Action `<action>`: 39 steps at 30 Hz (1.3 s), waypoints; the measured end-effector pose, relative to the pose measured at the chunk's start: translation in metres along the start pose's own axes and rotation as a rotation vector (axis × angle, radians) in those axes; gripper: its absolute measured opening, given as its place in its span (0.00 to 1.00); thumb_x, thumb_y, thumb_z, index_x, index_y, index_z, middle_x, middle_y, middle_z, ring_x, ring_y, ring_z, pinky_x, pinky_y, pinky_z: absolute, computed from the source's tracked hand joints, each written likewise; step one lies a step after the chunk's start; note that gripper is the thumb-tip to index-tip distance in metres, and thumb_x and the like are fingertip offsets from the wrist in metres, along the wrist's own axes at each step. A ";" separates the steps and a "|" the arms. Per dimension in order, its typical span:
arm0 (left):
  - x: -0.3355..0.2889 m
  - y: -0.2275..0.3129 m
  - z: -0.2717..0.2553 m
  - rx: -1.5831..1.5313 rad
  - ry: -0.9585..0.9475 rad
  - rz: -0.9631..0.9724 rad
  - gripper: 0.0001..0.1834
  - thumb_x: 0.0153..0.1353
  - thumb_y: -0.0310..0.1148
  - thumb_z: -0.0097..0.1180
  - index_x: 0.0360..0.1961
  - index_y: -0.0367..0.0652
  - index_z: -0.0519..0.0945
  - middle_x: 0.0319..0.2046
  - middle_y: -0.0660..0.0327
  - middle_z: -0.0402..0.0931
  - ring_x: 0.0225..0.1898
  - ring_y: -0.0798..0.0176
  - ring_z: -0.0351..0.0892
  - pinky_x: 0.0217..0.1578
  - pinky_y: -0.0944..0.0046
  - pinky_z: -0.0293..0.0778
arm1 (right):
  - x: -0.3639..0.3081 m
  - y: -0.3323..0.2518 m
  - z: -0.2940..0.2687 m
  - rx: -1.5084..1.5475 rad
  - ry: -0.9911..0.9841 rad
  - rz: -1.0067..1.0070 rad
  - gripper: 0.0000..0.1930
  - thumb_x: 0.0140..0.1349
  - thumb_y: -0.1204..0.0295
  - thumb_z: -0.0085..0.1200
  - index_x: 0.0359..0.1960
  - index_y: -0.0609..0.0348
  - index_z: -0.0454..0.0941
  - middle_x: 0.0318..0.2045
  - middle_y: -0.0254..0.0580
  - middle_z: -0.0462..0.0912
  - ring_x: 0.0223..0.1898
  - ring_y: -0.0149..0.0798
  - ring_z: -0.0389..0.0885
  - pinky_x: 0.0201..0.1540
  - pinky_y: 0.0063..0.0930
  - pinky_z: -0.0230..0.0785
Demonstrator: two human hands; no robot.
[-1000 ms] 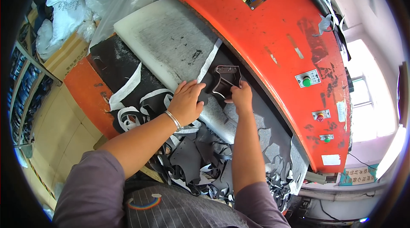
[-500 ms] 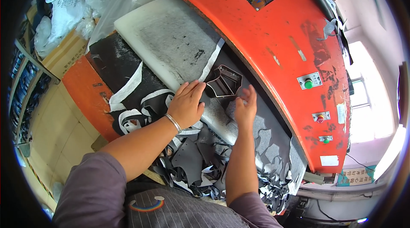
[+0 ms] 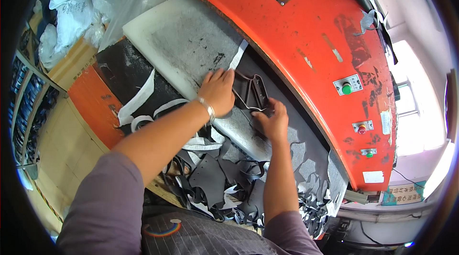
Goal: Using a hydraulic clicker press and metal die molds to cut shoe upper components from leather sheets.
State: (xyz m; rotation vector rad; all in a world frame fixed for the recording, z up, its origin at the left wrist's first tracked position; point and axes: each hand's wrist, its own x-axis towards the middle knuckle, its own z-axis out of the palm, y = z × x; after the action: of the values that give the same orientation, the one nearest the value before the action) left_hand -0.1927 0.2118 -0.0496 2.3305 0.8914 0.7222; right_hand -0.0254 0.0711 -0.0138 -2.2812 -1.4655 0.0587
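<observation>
A dark metal cutting die, an open angular frame with inner bars, stands on a black sheet beside the red machine. My right hand is at its near right corner, thumb on one side and fingers on the other. My left hand lies with fingers stretched out over the edge of a thick whitish cutting board, its fingertips close to the die's left side. Whether the left thumb touches the die is hidden. Below the hands, grey cut-out gaps show in the sheet.
The red machine body rises along the far right, with green and red push buttons. Black and grey offcuts pile up nearest me. White sacks and a cardboard box stand at the far left.
The die has turned and now appears tilted. My right hand has closed in on its near corner. My left hand has shifted slightly up and right, and the view has moved a little.
</observation>
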 end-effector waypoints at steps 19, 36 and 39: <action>-0.055 0.010 -0.001 -0.060 0.002 0.074 0.28 0.60 0.37 0.49 0.60 0.36 0.66 0.58 0.49 0.69 0.66 0.46 0.58 0.66 0.42 0.45 | 0.006 -0.002 0.005 0.096 0.081 -0.221 0.30 0.42 0.68 0.70 0.50 0.60 0.73 0.49 0.51 0.76 0.52 0.53 0.72 0.55 0.39 0.64; -0.034 0.004 -0.003 0.049 0.153 0.189 0.24 0.57 0.29 0.51 0.55 0.36 0.70 0.46 0.53 0.78 0.59 0.51 0.66 0.65 0.43 0.49 | 0.003 0.035 -0.004 0.218 0.109 -0.077 0.32 0.49 0.75 0.64 0.59 0.59 0.68 0.50 0.50 0.76 0.53 0.50 0.73 0.55 0.37 0.66; -0.039 0.011 -0.016 -0.005 0.191 0.151 0.22 0.56 0.28 0.52 0.54 0.37 0.70 0.47 0.54 0.78 0.58 0.52 0.68 0.65 0.42 0.49 | 0.025 0.032 -0.016 0.143 -0.047 -0.073 0.51 0.38 0.67 0.74 0.67 0.56 0.57 0.60 0.51 0.69 0.62 0.50 0.65 0.64 0.38 0.58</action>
State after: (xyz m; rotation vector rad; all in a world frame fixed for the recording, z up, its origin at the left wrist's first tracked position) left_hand -0.2231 0.1814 -0.0418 2.3728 0.7973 1.0229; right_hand 0.0171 0.0764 -0.0059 -2.1241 -1.5166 0.1906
